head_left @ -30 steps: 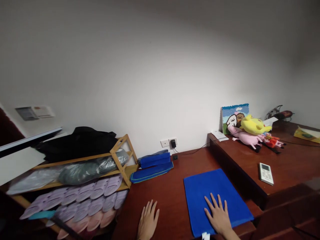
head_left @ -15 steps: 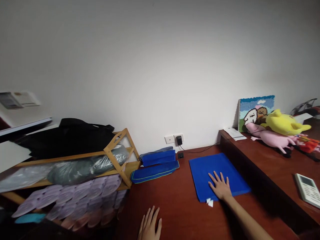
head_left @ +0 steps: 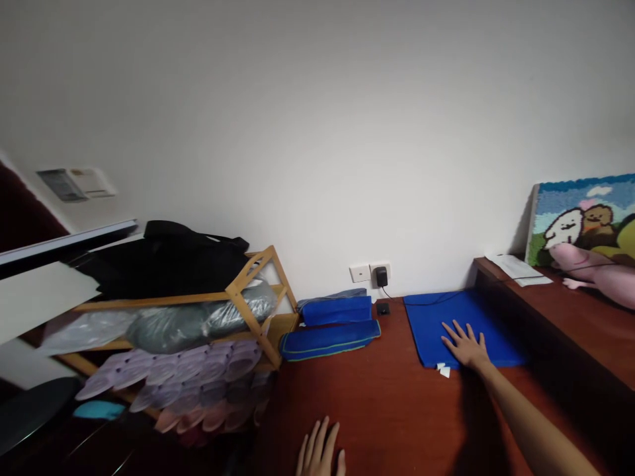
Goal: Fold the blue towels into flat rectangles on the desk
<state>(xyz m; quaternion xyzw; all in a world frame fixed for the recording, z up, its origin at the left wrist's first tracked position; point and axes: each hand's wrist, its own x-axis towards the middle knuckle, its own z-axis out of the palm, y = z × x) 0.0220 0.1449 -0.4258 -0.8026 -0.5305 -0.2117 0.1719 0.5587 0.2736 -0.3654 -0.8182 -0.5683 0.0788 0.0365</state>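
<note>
My right hand [head_left: 465, 344] lies flat, fingers spread, on the near edge of a blue mat [head_left: 461, 318] that rests on the reddish wooden floor [head_left: 387, 410] against the wall. A small white tag [head_left: 443, 371] sticks out from the mat's near edge beside my fingers. My left hand [head_left: 321, 453] rests open on the floor at the bottom of the view, fingers apart, holding nothing.
Two folded blue mats [head_left: 330, 324] lie left of the flat one. A wooden rack [head_left: 248, 291] holds purple slippers [head_left: 198, 377] and bagged items, a black bag [head_left: 169, 254] on top. A plugged-in charger [head_left: 381, 276] is on the wall. A raised wooden platform [head_left: 555, 317] carries plush toys at right.
My right hand has pushed the blue mat away from me until it reached the wall. The view has shifted left and forward; the left hand stays flat on the floor.
</note>
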